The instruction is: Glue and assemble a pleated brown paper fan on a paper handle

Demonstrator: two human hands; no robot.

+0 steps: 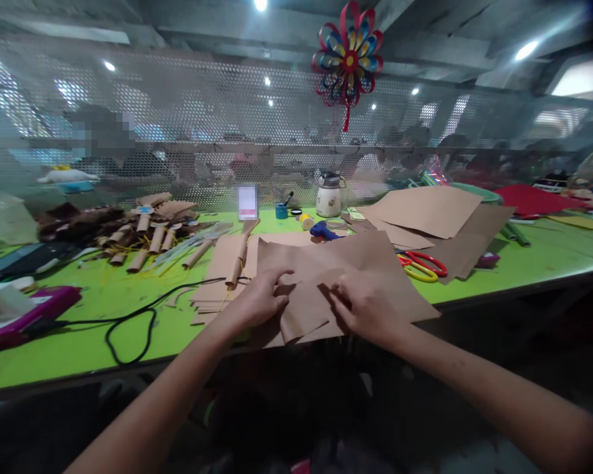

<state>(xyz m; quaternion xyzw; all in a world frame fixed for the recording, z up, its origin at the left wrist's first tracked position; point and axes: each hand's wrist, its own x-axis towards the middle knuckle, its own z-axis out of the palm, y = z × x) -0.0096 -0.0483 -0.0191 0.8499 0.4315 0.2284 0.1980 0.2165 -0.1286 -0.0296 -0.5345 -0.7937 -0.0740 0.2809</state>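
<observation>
A large sheet of brown kraft paper (346, 263) lies on the green table (79, 342) at its near edge. My left hand (261, 299) rests on the sheet's left part, fingers curled and pinching a fold of the paper. My right hand (366, 304) presses on the sheet just to the right, fingers bent and gripping the paper's edge. Between both hands a folded flap of the sheet hangs over the table edge. More cut brown pieces (217, 276) are stacked under and left of the sheet.
Red and yellow scissors (422, 265) lie right of the sheet, beside more brown sheets (429, 214). A blue glue gun (323, 230), white jar (329, 195), rolled paper tubes (148, 240) and a black cable (128, 326) are on the table. A mesh screen stands behind.
</observation>
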